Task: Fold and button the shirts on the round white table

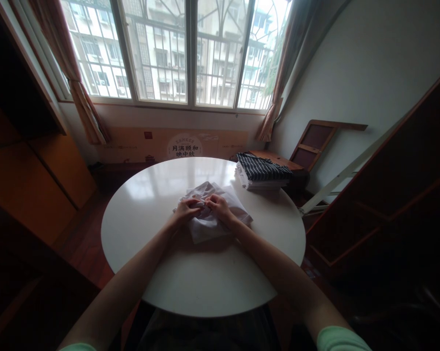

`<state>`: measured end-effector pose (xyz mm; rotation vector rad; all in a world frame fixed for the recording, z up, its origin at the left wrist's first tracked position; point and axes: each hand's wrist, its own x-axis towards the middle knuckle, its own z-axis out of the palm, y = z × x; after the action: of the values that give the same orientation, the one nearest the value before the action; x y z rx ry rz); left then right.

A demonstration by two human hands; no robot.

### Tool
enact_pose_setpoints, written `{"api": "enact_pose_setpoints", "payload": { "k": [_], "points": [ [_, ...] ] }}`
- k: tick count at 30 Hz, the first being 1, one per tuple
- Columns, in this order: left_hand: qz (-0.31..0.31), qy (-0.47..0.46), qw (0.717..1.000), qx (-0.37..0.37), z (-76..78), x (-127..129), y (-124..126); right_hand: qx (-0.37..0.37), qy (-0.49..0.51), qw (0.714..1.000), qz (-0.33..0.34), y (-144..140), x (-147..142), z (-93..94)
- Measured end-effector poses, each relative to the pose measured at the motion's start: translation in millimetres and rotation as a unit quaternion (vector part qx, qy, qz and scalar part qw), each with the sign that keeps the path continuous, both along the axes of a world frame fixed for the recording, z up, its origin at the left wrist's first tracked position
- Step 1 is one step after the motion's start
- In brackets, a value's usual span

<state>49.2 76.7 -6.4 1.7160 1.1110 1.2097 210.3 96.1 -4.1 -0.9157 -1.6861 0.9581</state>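
Observation:
A white cloth point(220, 219) lies crumpled near the middle of a round white table point(161, 273). My left hand point(186, 208) and my right hand point(218, 204) rest on top of it, close together, fingers pinching a fold of the fabric between them. Part of the cloth is hidden under both hands.
A stack of folded cloths point(261, 173), dark striped on top and white below, sits at the table's far right edge. A wooden frame point(315, 141) leans on the right wall. Dark wooden furniture stands on both sides; a window is behind.

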Motion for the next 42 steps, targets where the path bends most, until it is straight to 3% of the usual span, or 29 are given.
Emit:
{"api": "enact_pose_setpoints", "payload": {
  "k": [16,22,27,32,38,42],
  "points": [
    [-0.032,-0.077,0.994,-0.066,0.3,0.7,0.2,-0.054,0.051,0.997,0.024,3.6,0.4,0.0],
    [-0.049,-0.091,0.989,-0.103,7.1,-0.2,-4.2,-0.070,0.061,0.995,0.038,1.9,0.1,2.6],
    [-0.027,-0.135,0.982,-0.132,16.4,-2.2,-13.6,-0.085,0.066,0.994,0.011,-10.4,3.3,14.8],
    [-0.017,-0.134,0.983,-0.120,21.0,-1.1,-16.2,-0.078,0.074,0.994,0.029,-20.3,4.4,23.9],
    [-0.017,-0.129,0.986,-0.105,17.9,-2.7,-12.2,-0.059,0.040,0.997,0.042,-18.6,4.0,22.1],
    [0.008,-0.144,0.986,-0.081,15.0,-3.3,-9.2,0.038,-0.057,0.998,0.010,-17.6,6.7,18.6]
  ]
}}
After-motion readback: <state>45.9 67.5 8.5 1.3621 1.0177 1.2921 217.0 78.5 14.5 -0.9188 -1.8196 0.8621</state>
